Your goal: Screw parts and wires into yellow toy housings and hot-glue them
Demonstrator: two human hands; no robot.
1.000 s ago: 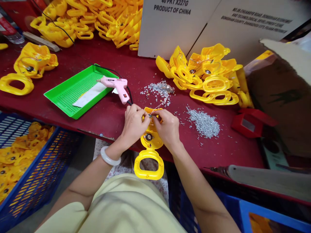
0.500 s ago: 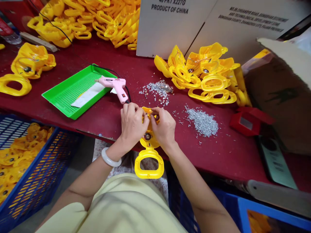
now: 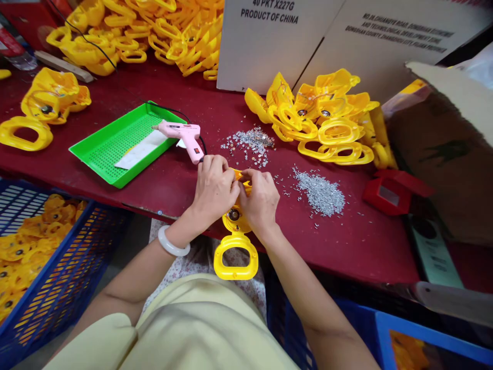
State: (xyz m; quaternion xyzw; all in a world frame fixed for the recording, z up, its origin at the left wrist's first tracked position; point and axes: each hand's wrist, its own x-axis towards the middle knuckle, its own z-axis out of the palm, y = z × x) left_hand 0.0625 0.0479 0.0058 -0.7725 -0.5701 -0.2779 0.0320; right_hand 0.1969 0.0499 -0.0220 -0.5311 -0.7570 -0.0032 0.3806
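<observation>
A yellow plastic piece (image 3: 235, 224) is pinched at its top by the left hand (image 3: 213, 191) and right hand (image 3: 260, 201), its ring handle (image 3: 235, 274) hanging past the bench (image 3: 346, 246) edge. A pink glue gun (image 3: 185, 137) lies just beyond the left hand, and silver bits (image 3: 319, 192) are heaped right of the right hand.

The yellow plastic housing (image 3: 235, 259) is smooth and glossy. The small metal clips (image 3: 319, 194) are bright and silvery. The pink glue gun (image 3: 181, 136) is smooth plastic, and the green tray (image 3: 92, 167) is also plastic, with a soft shine. The red table top (image 3: 346, 246) looks matt and a little rough. The box (image 3: 265, 46) is matt cardboard.
</observation>
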